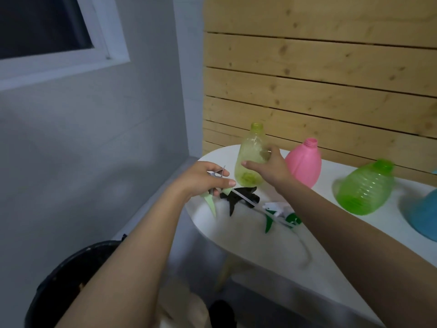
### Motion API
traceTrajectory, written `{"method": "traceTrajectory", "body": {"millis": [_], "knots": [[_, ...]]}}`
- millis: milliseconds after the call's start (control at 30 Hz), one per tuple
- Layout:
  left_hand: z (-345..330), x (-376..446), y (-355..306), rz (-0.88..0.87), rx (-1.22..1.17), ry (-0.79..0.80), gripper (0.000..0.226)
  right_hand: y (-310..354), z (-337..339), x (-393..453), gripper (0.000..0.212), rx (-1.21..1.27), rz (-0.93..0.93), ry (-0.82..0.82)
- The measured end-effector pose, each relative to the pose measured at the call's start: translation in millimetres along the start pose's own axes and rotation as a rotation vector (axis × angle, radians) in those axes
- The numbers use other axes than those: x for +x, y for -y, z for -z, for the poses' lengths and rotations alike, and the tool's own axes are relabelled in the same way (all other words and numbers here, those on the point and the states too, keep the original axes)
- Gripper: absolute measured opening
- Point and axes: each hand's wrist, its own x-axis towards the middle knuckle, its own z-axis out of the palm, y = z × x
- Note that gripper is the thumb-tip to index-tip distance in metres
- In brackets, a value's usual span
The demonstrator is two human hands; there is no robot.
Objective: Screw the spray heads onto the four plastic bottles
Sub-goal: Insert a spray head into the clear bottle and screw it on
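Observation:
A tall yellow-green bottle stands open-necked at the table's far left end. My right hand wraps around its lower side. My left hand holds a light green spray head just left of the bottle, its thin dip tube slanting right over the table. A pink bottle, a ribbed bright green bottle and a blue bottle at the right edge stand capless. A black spray head and a white-and-dark-green spray head lie on the table.
The white rounded table stands against a wooden slat wall. A grey wall with a window is to the left. A black bin sits on the floor below my left arm.

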Motion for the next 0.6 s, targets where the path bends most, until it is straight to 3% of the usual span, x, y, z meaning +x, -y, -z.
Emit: {"method": "traceTrajectory", "body": {"millis": [367, 600], "knots": [[-24, -7, -26, -0.08, -0.024, 0.145, 0.039, 25, 111, -80, 0.07, 0.005, 0.203, -0.073], [-60, -4, -46, -0.144, 0.027, 0.185, 0.033, -12, 200, -130, 0.072, -0.17, 0.122, -0.195]]}}
